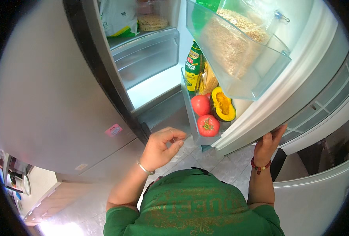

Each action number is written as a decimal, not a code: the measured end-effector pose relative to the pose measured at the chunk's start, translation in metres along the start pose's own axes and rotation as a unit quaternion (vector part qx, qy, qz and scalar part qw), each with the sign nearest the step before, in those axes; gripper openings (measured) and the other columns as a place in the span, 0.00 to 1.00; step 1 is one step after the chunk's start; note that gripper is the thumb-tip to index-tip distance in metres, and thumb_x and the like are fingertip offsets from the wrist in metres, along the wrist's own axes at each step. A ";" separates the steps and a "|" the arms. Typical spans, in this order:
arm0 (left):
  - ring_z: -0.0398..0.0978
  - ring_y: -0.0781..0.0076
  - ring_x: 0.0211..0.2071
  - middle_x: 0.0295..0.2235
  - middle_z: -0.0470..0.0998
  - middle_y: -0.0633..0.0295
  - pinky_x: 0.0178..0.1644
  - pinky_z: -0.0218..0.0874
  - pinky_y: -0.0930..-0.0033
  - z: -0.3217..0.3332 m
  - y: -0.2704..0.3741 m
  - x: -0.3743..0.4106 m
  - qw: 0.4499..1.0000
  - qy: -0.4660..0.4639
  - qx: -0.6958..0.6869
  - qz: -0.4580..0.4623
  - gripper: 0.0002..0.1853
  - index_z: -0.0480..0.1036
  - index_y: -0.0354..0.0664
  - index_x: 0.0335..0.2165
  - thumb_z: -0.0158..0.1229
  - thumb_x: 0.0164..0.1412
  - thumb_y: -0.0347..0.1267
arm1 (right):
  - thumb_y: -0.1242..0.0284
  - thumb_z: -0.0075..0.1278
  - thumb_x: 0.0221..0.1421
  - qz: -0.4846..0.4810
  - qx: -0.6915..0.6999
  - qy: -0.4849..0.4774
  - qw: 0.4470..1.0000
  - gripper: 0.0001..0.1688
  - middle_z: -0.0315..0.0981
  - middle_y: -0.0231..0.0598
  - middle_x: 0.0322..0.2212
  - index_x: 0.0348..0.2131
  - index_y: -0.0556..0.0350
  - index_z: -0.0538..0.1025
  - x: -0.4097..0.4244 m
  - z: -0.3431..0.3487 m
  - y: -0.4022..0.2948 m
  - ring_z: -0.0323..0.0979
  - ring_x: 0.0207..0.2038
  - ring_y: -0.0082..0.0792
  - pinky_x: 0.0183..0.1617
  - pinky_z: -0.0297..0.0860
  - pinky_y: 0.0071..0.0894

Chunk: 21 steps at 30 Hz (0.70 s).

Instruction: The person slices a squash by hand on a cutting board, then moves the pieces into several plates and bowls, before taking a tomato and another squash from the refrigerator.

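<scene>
The right-hand refrigerator door (295, 97) stands open, and my right hand (268, 144) is at its outer edge with the fingers against it. My left hand (162, 146) hovers before the lower door bin (190, 113), fingers curled and nothing visible in them. In that bin are a red tomato (208, 125) with a green stem, another tomato (200, 105), a halved pumpkin (223, 105) with its cut face up, and a green and yellow sauce bottle (193, 67). Something yellowish in wrapping (209, 79) stands beside the bottle.
The upper door bin (258, 85) holds a bag of oat flakes (233, 41) and a green item. Inside the fridge are a clear drawer (150, 56), a white bag (118, 17) and a container (152, 22). The left door (53, 88) is shut. A counter (40, 185) stands at lower left.
</scene>
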<state>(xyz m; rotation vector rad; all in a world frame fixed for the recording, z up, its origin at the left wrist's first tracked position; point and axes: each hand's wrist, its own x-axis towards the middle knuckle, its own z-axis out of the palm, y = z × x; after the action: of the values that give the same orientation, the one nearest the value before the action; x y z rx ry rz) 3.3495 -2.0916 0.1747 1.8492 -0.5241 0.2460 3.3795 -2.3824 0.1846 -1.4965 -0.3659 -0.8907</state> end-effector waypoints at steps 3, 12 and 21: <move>0.70 0.73 0.28 0.28 0.73 0.60 0.32 0.61 0.76 -0.003 -0.006 0.018 1.000 0.003 0.021 0.002 0.08 0.71 0.35 0.32 0.54 0.49 0.25 | 0.69 0.42 0.49 0.007 -0.026 0.054 0.998 0.38 0.49 0.40 0.53 0.56 0.61 0.46 0.004 0.005 0.002 0.50 0.54 0.31 0.58 0.46 0.30; 0.69 0.56 0.36 0.35 0.71 0.53 0.41 0.61 0.65 0.012 -0.017 0.082 0.979 -0.019 0.160 0.126 0.19 0.67 0.37 0.38 0.59 0.43 0.25 | 0.65 0.42 0.53 -0.020 -0.224 0.088 0.970 0.35 0.49 0.42 0.53 0.55 0.59 0.50 0.000 -0.009 0.048 0.50 0.54 0.35 0.58 0.44 0.32; 0.57 0.48 0.49 0.47 0.58 0.44 0.52 0.52 0.58 0.069 -0.015 0.134 0.970 -0.057 0.224 0.074 0.43 0.62 0.40 0.46 0.69 0.27 0.42 | 0.69 0.42 0.55 -0.032 -0.211 0.082 0.974 0.29 0.52 0.38 0.52 0.54 0.58 0.53 0.003 -0.019 0.065 0.53 0.53 0.31 0.57 0.47 0.28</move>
<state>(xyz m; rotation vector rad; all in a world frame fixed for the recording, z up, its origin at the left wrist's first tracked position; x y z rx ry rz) 3.4680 -2.1832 0.1951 2.2751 -0.7327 0.3840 3.4211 -2.4113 0.1392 -1.7886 -0.1042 -1.1875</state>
